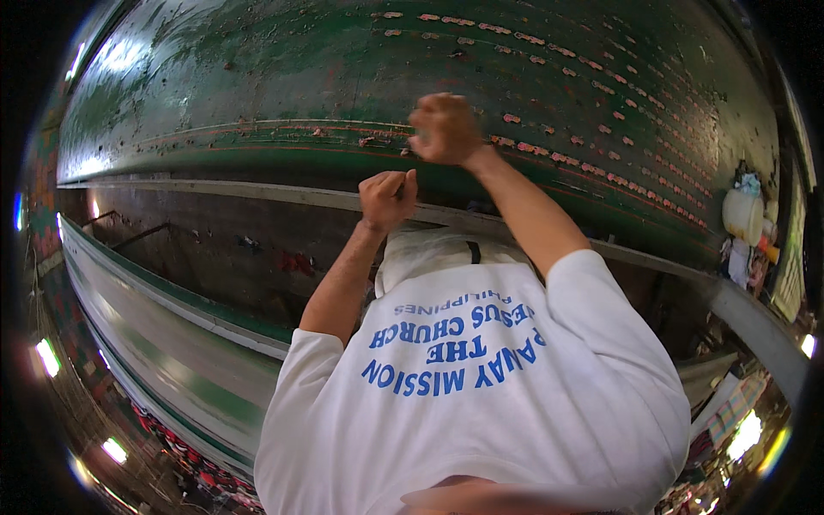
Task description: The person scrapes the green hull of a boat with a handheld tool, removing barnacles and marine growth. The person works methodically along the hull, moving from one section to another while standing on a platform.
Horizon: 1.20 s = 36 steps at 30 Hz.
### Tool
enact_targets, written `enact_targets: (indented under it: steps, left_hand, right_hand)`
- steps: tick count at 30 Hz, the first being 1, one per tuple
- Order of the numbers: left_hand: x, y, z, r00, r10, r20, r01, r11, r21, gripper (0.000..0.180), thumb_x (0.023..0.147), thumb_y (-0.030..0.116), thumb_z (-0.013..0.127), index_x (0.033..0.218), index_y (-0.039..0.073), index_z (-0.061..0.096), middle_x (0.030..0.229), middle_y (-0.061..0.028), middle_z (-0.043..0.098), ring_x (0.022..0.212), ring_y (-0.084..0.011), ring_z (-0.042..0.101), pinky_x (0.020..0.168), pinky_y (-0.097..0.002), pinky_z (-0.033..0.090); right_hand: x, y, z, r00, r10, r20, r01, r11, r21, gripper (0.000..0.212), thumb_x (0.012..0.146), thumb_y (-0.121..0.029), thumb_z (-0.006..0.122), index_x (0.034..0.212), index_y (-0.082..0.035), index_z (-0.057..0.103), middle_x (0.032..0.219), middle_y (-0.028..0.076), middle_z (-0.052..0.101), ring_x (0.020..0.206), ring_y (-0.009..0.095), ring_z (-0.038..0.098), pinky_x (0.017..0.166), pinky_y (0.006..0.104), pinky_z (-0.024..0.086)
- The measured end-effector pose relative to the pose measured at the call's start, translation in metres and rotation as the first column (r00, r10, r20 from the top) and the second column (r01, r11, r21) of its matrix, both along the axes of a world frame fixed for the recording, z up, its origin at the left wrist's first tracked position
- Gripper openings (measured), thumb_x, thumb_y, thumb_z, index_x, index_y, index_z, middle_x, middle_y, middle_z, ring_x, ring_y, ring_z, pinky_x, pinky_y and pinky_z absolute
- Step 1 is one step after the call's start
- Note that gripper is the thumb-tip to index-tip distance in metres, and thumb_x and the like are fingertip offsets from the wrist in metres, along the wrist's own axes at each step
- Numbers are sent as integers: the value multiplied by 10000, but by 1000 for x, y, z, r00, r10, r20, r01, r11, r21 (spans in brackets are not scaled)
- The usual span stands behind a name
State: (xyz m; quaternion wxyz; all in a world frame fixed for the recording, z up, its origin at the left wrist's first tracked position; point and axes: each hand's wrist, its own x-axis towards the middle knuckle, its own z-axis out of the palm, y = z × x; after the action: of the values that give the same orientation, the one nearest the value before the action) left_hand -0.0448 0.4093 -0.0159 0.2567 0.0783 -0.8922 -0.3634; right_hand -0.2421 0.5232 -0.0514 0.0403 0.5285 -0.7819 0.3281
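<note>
Pink and whitish patches (558, 158) are set out in long rows on the green desk (257, 99), mostly to the right of the right hand (445, 129) and beyond it. The right hand is held over the near part of the desk with its fingers curled together; it is blurred, and whether anything is clamped in it cannot be told. The left hand (388, 199) is closed into a fist, nearer the body and just to the left of the right hand, by the front rail (257, 194); its inside is hidden, so nothing can be confirmed within it. The 2 hands are near each other but apart.

By judgement, the work is partway along. To the right of the right hand, several rows are well filled, while others are broken by gaps. To the left of both hands, thin red lines (215, 133) and scattered dark specks are mainly seen, with small pinkish bits (369, 142) just beyond the left hand. Whether that stretch is left to be worked or is already finished cannot be told from the lie of the patches. Well apart, to the far right of the right hand, a whitish bucket (742, 215) is seen.
</note>
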Motion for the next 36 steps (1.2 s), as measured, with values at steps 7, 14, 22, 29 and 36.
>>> enact_targets:
  steps: [7, 14, 22, 29, 36]
  left_hand:
    - [-1, -42, -1, 994, -106, -16, 103, 989, -108, 363, 969, 74, 804, 686, 91, 578, 621, -76, 618, 533, -276, 651, 500, -401, 504]
    - [0, -41, -3, 996, -84, 40, 86, 994, -68, 338, 951, 53, 804, 686, 94, 599, 629, -81, 635, 542, -279, 666, 510, -400, 524]
    - [1, -49, 5, 969, -247, 27, 248, 968, -34, 342, 950, 59, 810, 682, 99, 601, 628, -75, 634, 535, -278, 652, 499, -398, 509]
    - [-2, -44, 3, 966, -258, -15, 257, 966, -25, 349, 962, 72, 804, 690, 101, 586, 623, -77, 619, 536, -276, 645, 496, -402, 497]
    - [-1, -48, 4, 960, -277, 28, 278, 959, -52, 380, 1016, 116, 795, 698, 83, 589, 600, -102, 578, 495, -288, 603, 467, -402, 448]
  right_hand:
    - [-30, 163, 2, 872, -486, -60, 489, 866, 101, 293, 829, -319, 841, 1034, -128, 759, 1172, 111, 652, 1174, 356, 656, 1005, 581, 517]
    - [1, -18, 0, 991, -128, 37, 129, 990, -53, 243, 790, -342, 837, 967, -181, 795, 1164, 97, 673, 1155, 344, 670, 977, 582, 519]
    - [-19, 64, -12, 887, -458, 56, 461, 879, -121, 284, 762, -284, 871, 994, -167, 755, 1149, 113, 638, 1140, 362, 643, 1006, 541, 515]
    - [-40, 207, -26, 622, -783, 9, 783, 622, 17, 297, 785, -314, 863, 999, -132, 766, 1140, 117, 652, 1098, 362, 658, 933, 564, 540]
    - [-62, 47, -22, 736, -654, -174, 664, 748, -2, 245, 926, -364, 787, 1045, -152, 755, 1134, 101, 691, 1059, 340, 697, 928, 576, 564]
